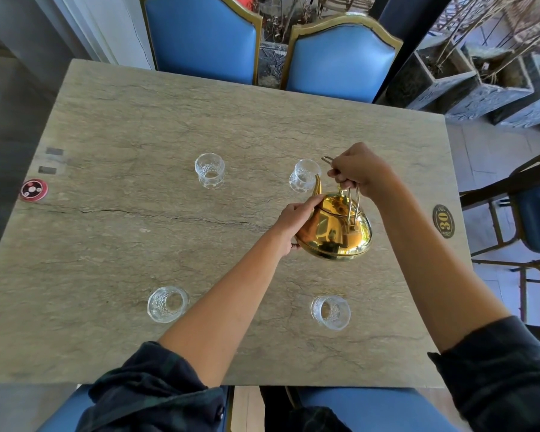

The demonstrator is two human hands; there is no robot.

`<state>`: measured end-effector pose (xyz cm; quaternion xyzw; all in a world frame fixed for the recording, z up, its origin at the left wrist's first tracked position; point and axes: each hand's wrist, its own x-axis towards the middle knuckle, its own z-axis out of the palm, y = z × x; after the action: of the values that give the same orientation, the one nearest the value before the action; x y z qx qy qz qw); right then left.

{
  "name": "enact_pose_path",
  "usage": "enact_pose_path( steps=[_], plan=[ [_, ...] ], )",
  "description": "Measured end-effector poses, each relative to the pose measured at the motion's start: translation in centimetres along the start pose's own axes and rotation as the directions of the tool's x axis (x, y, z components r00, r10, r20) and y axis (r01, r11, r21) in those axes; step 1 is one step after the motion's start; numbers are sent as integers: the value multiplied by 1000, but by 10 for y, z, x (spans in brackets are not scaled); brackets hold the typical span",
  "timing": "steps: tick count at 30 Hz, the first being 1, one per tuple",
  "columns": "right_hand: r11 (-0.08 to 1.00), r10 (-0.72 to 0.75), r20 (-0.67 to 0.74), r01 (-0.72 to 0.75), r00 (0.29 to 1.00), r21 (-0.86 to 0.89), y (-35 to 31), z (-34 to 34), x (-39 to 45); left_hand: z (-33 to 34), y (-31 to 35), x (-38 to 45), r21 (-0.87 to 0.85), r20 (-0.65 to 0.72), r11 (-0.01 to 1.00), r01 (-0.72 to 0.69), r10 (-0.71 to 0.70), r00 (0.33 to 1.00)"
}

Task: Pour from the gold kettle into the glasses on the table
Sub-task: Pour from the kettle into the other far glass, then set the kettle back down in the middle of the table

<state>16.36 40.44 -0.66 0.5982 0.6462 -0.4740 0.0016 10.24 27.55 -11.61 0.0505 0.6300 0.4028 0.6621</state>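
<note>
A shiny gold kettle point(337, 232) hangs above the stone table point(138, 126), tilted so that its spout points at the far right glass point(303, 176). My right hand point(359, 169) grips the kettle's wire handle from above. My left hand point(296, 218) presses against the kettle's left side, one finger up by the lid. Another clear patterned glass point(209, 170) stands at the far left. Two more stand nearer me, the near left glass point(167, 304) and the near right glass point(330, 311). I cannot tell whether any glass holds liquid.
Two blue chairs point(340, 57) with gold frames stand at the table's far edge. A red round disc point(33, 189) lies at the left edge and a black oval "30" plaque point(443, 221) at the right. Stone planters point(468, 85) and another chair point(533, 219) stand to the right.
</note>
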Motion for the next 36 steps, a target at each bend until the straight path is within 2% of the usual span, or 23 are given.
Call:
enact_pose_path(
  steps=[9, 14, 20, 26, 32, 36],
  plan=[
    [998, -5, -27, 6, 1000, 56, 10, 10, 3, -10, 1, 10, 64, -6, 998, 12, -12, 1000],
    [984, -13, -24, 17, 1000, 175, 16, 14, -5, -16, 2, 15, 63, -16, 998, -1, 2, 1000],
    [958, -50, -23, 54, 998, 280, 30, 22, -19, -24, -2, 22, 25, -25, 996, -80, 81, 996],
    [923, -74, -79, 98, 994, 372, 38, 32, -41, -35, -4, 17, 49, 29, 986, -162, 161, 987],
    [891, -178, -95, 201, 980, 407, 37, 52, -77, -53, -17, -6, 79, -93, 974, -211, 218, 971],
    [884, -210, -101, 232, 973, 405, 42, 77, -94, -76, -37, -21, 202, -177, 950, -238, 275, 945]
  ],
)
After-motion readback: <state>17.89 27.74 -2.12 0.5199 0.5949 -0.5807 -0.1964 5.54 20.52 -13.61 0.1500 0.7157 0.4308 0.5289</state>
